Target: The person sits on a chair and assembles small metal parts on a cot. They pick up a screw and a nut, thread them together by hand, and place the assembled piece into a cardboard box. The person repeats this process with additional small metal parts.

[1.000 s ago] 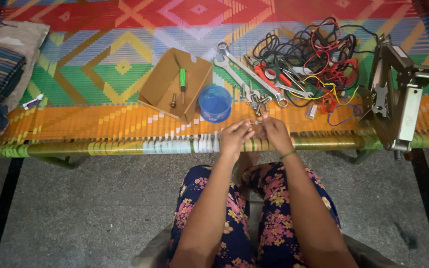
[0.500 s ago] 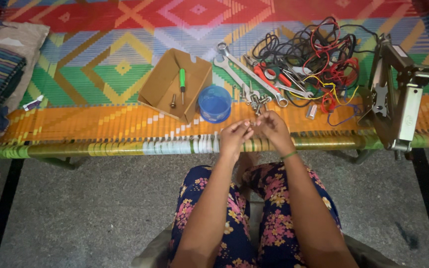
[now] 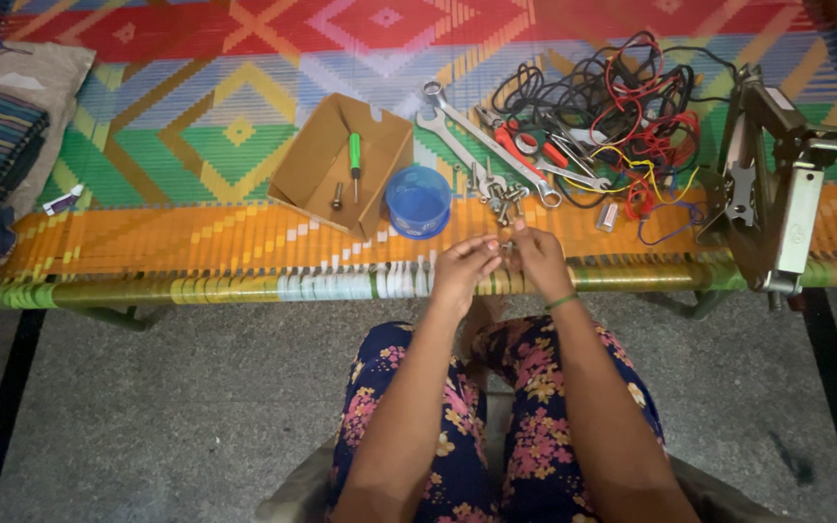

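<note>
Both hands met at the cot's (image 3: 244,247) front edge, left hand (image 3: 462,266) and right hand (image 3: 538,260) pinching 1 small metal bolt (image 3: 507,246) between fingertips, just in front of the blue cup (image 3: 418,200) and loose bolts (image 3: 501,197).

An open cardboard box (image 3: 326,169) is lying on the woven cot (image 3: 196,97), holding a green-handled screwdriver (image 3: 356,157) and a bolt (image 3: 338,197). Just beside it a blue plastic cup (image 3: 418,201) is standing. Long spanners (image 3: 481,140) are lying next to a tangle of coloured wires (image 3: 622,107). A metal jack (image 3: 772,184) is sitting at the right edge.
</note>
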